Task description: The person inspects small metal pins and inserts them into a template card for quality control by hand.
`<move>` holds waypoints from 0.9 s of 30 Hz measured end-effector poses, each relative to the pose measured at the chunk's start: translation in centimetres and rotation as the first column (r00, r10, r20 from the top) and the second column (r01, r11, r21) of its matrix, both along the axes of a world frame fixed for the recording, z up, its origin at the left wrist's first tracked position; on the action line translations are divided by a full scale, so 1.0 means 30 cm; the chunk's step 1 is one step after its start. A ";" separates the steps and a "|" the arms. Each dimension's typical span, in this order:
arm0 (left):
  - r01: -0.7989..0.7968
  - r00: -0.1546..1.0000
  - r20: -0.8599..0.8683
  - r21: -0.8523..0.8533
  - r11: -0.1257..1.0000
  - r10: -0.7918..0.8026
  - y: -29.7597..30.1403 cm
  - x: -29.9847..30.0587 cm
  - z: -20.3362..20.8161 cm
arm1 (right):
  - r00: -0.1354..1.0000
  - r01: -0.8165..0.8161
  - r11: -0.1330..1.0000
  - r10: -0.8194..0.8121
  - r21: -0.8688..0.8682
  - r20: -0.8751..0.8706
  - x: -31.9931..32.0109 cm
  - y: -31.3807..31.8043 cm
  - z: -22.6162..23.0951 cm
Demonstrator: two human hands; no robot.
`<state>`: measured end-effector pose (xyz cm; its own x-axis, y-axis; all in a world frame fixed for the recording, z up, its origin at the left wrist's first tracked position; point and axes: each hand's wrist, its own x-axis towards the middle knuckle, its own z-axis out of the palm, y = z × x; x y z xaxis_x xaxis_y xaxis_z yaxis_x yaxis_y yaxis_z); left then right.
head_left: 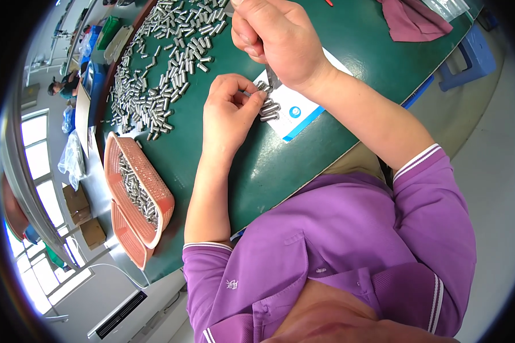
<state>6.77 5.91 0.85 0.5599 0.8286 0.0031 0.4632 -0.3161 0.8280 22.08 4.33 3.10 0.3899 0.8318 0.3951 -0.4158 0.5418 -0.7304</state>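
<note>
My left hand [232,108] is closed in a pinch, thumb and index fingertip together at a small metal cylinder. Beside those fingertips, a short row of shiny metal cylinders [270,110] lies on a white sheet with a blue edge [303,123]. My right hand [283,43] is a fist, raised above the sheet. It is wrapped around a grey metal tool [273,78], part of which shows below the fist; its exact kind is hidden by the fingers.
Many loose metal cylinders [177,71] spread over the far left of the green table [212,188]. A pink perforated basket [163,194] holding more stands at left, over another basket [129,237]. A maroon cloth [412,20] lies far right. A blue stool [469,60] stands beyond the table edge.
</note>
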 end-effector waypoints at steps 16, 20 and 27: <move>-0.027 0.998 0.054 -0.002 1.000 0.028 -0.006 0.008 -0.015 | 0.998 -0.054 0.999 0.054 0.005 -0.025 0.002 -0.006 0.003; -0.032 0.998 0.048 0.007 0.999 0.031 -0.005 0.007 -0.019 | 0.999 -0.032 0.999 0.032 0.000 0.022 0.005 -0.007 0.000; -0.019 0.997 0.069 0.011 1.000 0.018 0.005 0.006 -0.029 | 0.999 -0.025 0.999 0.024 0.023 0.022 -0.007 0.000 -0.006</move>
